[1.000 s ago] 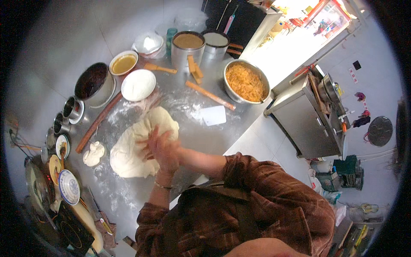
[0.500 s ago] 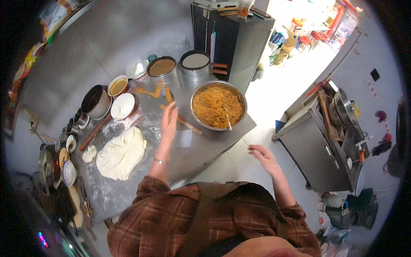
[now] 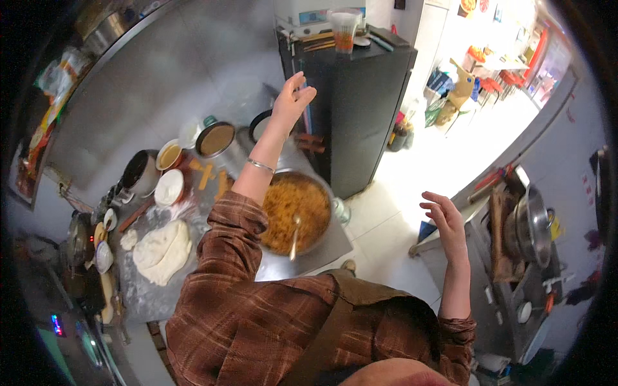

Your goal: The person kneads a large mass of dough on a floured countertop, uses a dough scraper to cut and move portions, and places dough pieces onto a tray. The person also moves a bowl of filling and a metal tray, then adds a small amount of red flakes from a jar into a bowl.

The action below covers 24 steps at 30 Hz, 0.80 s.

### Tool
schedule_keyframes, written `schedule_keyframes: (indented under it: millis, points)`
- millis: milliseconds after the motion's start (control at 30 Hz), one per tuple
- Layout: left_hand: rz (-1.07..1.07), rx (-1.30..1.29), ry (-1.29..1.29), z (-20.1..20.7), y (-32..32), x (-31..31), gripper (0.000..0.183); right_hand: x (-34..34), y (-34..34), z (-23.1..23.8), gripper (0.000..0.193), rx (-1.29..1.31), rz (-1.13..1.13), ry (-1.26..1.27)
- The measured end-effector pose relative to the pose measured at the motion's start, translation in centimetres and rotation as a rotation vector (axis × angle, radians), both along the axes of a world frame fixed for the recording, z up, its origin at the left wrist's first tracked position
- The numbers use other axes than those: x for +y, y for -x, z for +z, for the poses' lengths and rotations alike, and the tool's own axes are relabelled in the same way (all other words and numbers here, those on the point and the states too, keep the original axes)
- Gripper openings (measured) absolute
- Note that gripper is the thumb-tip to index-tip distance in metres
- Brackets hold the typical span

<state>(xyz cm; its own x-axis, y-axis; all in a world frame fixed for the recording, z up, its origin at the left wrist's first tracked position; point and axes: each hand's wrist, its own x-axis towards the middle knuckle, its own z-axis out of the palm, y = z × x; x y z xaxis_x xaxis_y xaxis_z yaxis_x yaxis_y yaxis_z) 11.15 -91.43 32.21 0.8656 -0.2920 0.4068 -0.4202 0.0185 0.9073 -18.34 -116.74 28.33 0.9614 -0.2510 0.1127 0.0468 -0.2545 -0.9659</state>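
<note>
Strong daylight pours in from about two o'clock, washing the floor [image 3: 412,174] there to near-white glare. The desk [image 3: 161,296] at nine o'clock sits much dimmer — detail sinks into shadow toward the rim. Fisheye bending curves the straight edges, a black vignette rings the frame, and the raised left hand [image 3: 291,100] looks slightly soft.

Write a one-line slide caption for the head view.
Both empty hands lifted, left hand above the big bowl of orange filling, right hand out over the floor, flattened dough behind.
</note>
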Motion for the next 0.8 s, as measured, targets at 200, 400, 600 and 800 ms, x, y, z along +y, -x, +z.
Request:
schedule_keyframes:
  millis: [200, 400, 600, 800]
  points:
    - [0.251, -0.19, -0.033, 0.7, -12.3, -7.8, 0.088, -10.1, -9.2, 6.9, 0.027, -0.032, 0.082, 0.264]
    - [0.428, -0.329, -0.222, 1.0, -20.9, -13.6, 0.108, -17.3, -19.4, 9.4, 0.032, -0.06, 0.173, 0.258]
    - [0.556, -0.328, -0.23, 0.4, -21.7, -16.3, 0.106, -20.4, -33.2, 11.8, 0.026, -0.361, 0.491, 0.364]
    - [0.605, -0.232, -0.288, 2.7, -18.7, -17.9, 0.093, -14.7, -45.6, 16.0, 0.028, -0.626, 0.738, 0.578]
